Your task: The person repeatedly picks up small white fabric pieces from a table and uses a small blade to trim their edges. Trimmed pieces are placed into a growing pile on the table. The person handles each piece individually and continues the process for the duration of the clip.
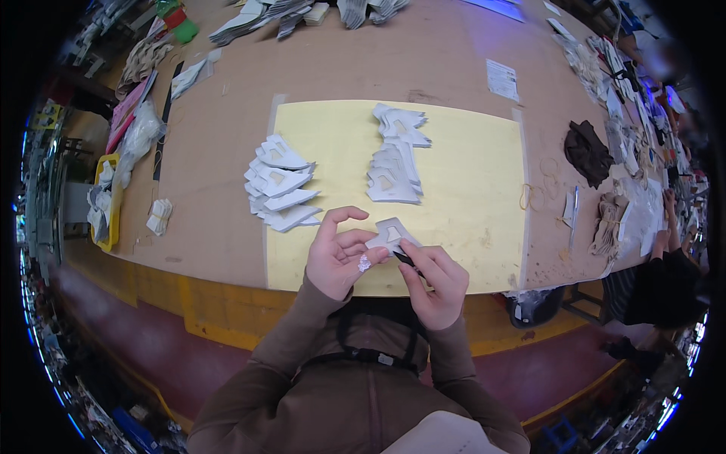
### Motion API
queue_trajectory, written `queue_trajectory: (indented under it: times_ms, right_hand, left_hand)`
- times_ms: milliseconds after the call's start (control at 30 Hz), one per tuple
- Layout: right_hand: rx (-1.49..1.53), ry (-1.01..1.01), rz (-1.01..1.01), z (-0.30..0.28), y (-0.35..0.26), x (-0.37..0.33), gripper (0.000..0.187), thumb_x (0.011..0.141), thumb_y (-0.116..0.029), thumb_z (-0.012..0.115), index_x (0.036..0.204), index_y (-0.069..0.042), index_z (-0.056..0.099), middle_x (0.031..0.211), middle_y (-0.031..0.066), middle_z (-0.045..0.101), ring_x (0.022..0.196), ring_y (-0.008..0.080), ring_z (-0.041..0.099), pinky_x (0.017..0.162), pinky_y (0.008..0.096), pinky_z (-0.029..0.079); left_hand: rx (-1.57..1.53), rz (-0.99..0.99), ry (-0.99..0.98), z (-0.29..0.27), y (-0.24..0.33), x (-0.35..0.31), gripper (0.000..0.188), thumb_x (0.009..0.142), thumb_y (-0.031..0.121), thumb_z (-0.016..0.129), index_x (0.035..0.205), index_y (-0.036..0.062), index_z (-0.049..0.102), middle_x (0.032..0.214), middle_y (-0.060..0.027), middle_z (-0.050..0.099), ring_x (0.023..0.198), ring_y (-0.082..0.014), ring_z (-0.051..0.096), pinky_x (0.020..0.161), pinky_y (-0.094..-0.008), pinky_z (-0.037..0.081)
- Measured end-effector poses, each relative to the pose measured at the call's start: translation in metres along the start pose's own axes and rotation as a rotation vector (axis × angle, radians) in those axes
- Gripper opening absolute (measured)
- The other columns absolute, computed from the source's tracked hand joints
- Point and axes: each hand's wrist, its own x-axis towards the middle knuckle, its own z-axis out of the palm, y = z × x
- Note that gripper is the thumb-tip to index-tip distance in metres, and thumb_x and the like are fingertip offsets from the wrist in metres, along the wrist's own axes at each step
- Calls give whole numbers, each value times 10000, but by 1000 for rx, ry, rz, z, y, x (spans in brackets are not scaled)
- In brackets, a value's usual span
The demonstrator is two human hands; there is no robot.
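Note:
My left hand (342, 256) holds a small white cut piece (391, 234) with a notched shape, fingertips pinching its left side, and a tiny crumpled white scrap rests near its thumb. My right hand (435, 281) pinches a thin dark tool against the lower edge of the same piece. Both hands hover over the near edge of a pale yellow mat (469, 189). A fanned stack of similar white pieces (281, 184) lies at the mat's left edge. Another stack of pieces (397, 155) runs up the mat's middle.
The brown worktable (227, 136) carries more white stacks at the far edge, a clear bag and yellow tray at left, rubber bands (533, 197), a paper label (502, 79) and dark fabric (588, 151) at right. Another person (665, 272) works at the right end.

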Motion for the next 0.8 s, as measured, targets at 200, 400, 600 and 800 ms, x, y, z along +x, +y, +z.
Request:
queue_trajectory:
  times_ms: [200,400,600,800]
  right_hand:
    - [24,-19,80,2,-7,0,368,752,49,711,1111,-27,683,833,100,640,669,216,631,583,290,486]
    - [58,-41,107,-1,-13,3,360,757,64,705,1107,-16,680,834,107,641,670,209,636,594,278,497]
    - [99,-23,153,2,-13,-1,346,774,74,692,1111,1,672,828,121,635,671,195,629,596,268,493]
    - [114,18,161,4,-13,-3,347,782,78,683,1120,4,668,833,123,635,673,190,622,588,260,481]
  left_hand:
    - [14,16,-1,-5,2,-2,424,879,-63,628,1214,10,378,981,-183,671,881,-177,679,802,-269,555]
    - [14,13,11,-7,1,-4,432,860,-76,641,1201,9,389,968,-184,673,860,-188,686,776,-273,564]
    - [-22,80,64,1,-2,-6,493,828,-97,665,1211,15,376,976,-196,666,860,-214,690,738,-285,580]
    - [118,159,-29,-2,-9,-9,294,892,-9,648,1169,-50,557,982,-149,661,864,-152,668,779,-256,546]
